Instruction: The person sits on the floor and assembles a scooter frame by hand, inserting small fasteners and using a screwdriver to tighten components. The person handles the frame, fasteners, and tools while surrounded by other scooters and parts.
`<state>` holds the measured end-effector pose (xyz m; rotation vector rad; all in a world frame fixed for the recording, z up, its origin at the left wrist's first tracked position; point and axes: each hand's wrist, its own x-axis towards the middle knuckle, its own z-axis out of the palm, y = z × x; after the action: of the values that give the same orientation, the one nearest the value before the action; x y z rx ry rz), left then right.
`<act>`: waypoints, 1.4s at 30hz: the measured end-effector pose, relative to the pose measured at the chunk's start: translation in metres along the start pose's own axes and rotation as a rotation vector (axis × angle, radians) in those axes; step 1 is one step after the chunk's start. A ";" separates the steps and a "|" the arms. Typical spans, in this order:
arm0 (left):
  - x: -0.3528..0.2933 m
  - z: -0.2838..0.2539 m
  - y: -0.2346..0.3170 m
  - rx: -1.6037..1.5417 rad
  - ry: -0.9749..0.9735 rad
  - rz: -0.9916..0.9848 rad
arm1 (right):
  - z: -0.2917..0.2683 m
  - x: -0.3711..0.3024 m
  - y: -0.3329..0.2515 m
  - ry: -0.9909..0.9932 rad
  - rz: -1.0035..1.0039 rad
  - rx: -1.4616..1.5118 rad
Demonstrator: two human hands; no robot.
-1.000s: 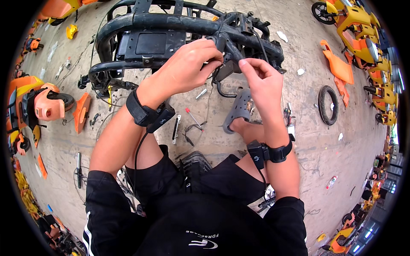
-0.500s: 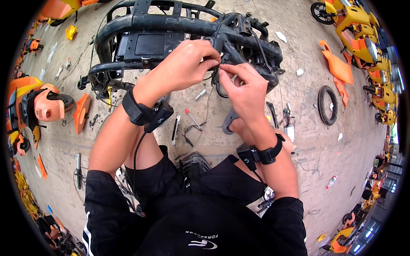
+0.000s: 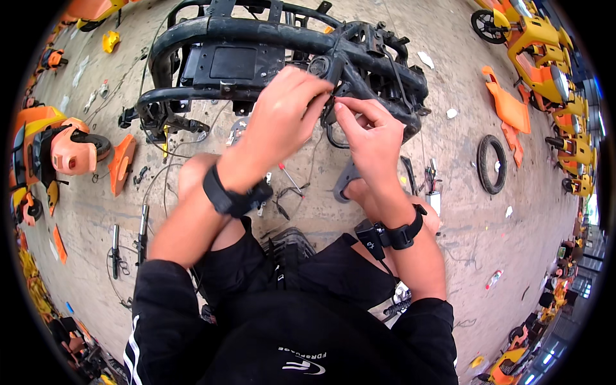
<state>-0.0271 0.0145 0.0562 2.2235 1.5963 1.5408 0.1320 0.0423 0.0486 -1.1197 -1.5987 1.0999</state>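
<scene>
A black tubular scooter frame (image 3: 269, 35) lies on the floor in front of me, with a flat black box (image 3: 234, 63) set between its tubes. At its near side, by the joint of the thick tubes, my left hand (image 3: 292, 102) is closed in a pinch, its fingertips partly hidden and slightly blurred. Facing it, my right hand (image 3: 373, 131) pinches with thumb and forefinger. The two sets of fingertips nearly meet at a small dark piece that I cannot make out. A black cable loop (image 3: 332, 136) hangs just below the fingertips.
Between my legs and the frame lie a red-handled screwdriver (image 3: 292, 180) and wire pieces. Black shock absorbers (image 3: 142, 234) lie at left. A tyre (image 3: 492, 164) and an orange panel (image 3: 510, 106) are on the right. Yellow and orange scooters (image 3: 542, 58) line the sides.
My left wrist has turned and its forearm has swung right and nearer, while its fingertips stay by the right ones. My right hand has barely moved, and its pinch looks the same.
</scene>
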 end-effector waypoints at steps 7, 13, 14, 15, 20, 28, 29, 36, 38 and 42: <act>-0.040 0.041 0.014 0.017 0.167 -0.297 | -0.008 0.011 0.000 -0.115 0.124 0.095; -0.039 0.043 0.007 0.052 0.203 -0.226 | -0.024 0.016 0.000 -0.179 0.113 -0.129; -0.039 0.043 0.007 0.052 0.215 -0.214 | -0.027 0.018 -0.001 -0.185 0.069 -0.168; -0.039 0.042 0.006 0.051 0.227 -0.201 | -0.030 0.021 -0.003 -0.192 0.025 -0.207; -0.038 0.042 0.003 0.003 0.266 -0.181 | -0.030 0.040 -0.022 -0.317 -0.449 -0.453; -0.035 0.040 0.007 -0.127 0.266 -0.281 | -0.026 0.059 -0.019 -0.451 -0.841 -0.617; -0.035 0.040 0.007 -0.133 0.263 -0.298 | -0.025 0.059 -0.020 -0.428 -0.857 -0.621; -0.036 0.037 0.011 -0.199 0.238 -0.391 | -0.021 0.048 -0.014 -0.317 -0.712 -0.531; -0.037 0.036 0.013 -0.228 0.236 -0.404 | -0.019 0.046 -0.009 -0.287 -0.709 -0.504; -0.038 0.037 0.017 -0.306 0.236 -0.456 | -0.019 0.045 0.004 -0.252 -0.719 -0.448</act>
<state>0.0107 -0.0031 0.0195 1.4447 1.6329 1.7955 0.1411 0.0899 0.0566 -0.5732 -2.2721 0.4190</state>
